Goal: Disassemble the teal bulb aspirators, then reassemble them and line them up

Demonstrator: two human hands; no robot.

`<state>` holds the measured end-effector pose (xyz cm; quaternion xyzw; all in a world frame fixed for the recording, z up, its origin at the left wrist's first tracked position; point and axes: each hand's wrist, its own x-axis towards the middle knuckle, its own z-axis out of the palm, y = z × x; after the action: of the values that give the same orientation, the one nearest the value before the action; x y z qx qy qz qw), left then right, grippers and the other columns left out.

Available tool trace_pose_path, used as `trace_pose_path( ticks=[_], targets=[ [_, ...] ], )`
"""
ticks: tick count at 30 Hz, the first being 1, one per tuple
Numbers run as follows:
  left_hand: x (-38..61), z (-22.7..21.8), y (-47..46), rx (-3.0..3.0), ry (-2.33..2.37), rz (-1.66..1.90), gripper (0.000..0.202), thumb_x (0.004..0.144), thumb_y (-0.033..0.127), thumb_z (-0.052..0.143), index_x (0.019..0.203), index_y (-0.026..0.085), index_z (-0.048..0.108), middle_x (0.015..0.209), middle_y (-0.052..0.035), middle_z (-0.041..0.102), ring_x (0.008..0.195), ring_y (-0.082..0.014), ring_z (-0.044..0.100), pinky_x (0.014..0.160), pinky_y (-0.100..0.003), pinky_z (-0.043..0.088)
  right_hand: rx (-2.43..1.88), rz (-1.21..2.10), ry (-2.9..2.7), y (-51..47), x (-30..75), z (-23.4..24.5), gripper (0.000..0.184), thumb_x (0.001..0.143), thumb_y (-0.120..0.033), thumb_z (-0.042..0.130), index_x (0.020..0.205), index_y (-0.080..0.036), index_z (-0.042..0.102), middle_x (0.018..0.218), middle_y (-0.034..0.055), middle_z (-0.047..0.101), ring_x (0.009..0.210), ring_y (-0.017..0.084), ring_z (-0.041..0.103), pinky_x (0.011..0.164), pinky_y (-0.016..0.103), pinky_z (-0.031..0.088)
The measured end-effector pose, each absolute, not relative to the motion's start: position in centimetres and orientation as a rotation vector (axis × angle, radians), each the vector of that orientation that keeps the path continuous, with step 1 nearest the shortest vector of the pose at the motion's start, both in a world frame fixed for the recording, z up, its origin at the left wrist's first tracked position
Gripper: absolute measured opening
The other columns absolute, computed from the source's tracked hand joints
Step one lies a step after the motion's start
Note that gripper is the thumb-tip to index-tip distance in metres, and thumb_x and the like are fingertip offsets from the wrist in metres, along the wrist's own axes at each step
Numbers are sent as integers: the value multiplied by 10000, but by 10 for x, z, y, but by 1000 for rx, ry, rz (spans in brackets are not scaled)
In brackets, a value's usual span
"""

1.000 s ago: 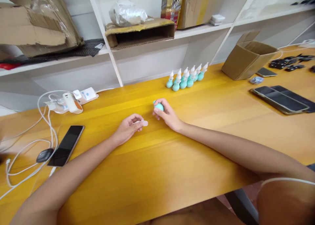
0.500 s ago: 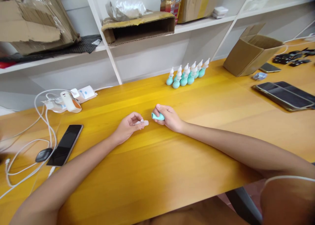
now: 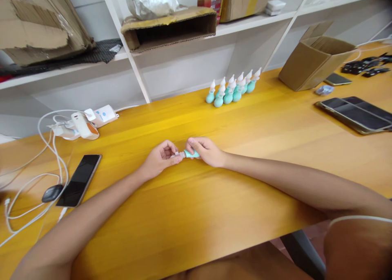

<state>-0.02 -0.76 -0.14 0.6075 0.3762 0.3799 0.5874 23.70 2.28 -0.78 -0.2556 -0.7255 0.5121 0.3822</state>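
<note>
My left hand (image 3: 157, 160) pinches a small translucent plastic nozzle (image 3: 182, 154) between thumb and fingers. Wrapped in my right hand (image 3: 208, 151) is a teal squeeze bulb (image 3: 190, 153), mostly hidden by the fingers. The nozzle's end meets the bulb's open neck; whether it sits inside cannot be made out. Both hands are low over the middle of the wooden table. Beyond them, several teal bulb aspirators (image 3: 228, 98) with white pointed tips stand upright in a cluster.
A phone (image 3: 80, 180), a black mouse-like object (image 3: 52, 193) and white cables lie at left, with chargers (image 3: 84, 124) behind. At right are an open cardboard box (image 3: 315, 61) and dark phones (image 3: 358, 112). White shelves (image 3: 180, 73) holding cartons run along the back.
My right hand has moved left and slightly down, bringing the bulb's neck against the nozzle's end. The gap between the two parts has closed. My left hand has stayed nearly in place.
</note>
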Motion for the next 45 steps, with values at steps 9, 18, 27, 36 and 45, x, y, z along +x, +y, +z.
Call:
trace_pose_path(
  ticks=[9,18,27,36,45],
  targets=[
    [3,5,-9,1374,904,858,525,833,503,955,938,188,549,902,5,705,673,-94,668,621,-227,533,-493,869,-2127,23,246,-8,575,1209,-500,343,814,-185,618,751,-1,616,671,119,537,716,258,432],
    [2,7,-10,1408,922,792,507,863,541,921,940,190,563,900,-62,817,556,-61,533,538,-206,408,-316,408,-2300,26,254,-11,441,1210,-352,379,928,-191,677,902,51,682,791,135,633,736,244,486],
    [-1,5,-9,1411,875,781,401,864,493,930,962,175,706,889,-33,798,595,-73,576,563,-212,446,-81,-457,-2463,38,268,-15,358,1189,-419,451,970,-222,653,981,38,669,741,140,558,678,286,425],
    [1,7,-10,1371,839,765,425,906,505,895,1050,161,690,912,-67,816,612,-92,640,584,-229,524,43,-628,-2373,40,268,1,235,1108,-365,654,925,-232,590,933,20,665,768,148,550,687,291,417],
    [4,12,-22,1496,869,684,418,966,535,819,945,180,600,815,-27,770,482,-46,509,468,-193,397,160,-634,-2423,42,272,2,169,1073,-263,655,904,-267,644,945,19,697,705,147,514,607,306,389]
  ],
)
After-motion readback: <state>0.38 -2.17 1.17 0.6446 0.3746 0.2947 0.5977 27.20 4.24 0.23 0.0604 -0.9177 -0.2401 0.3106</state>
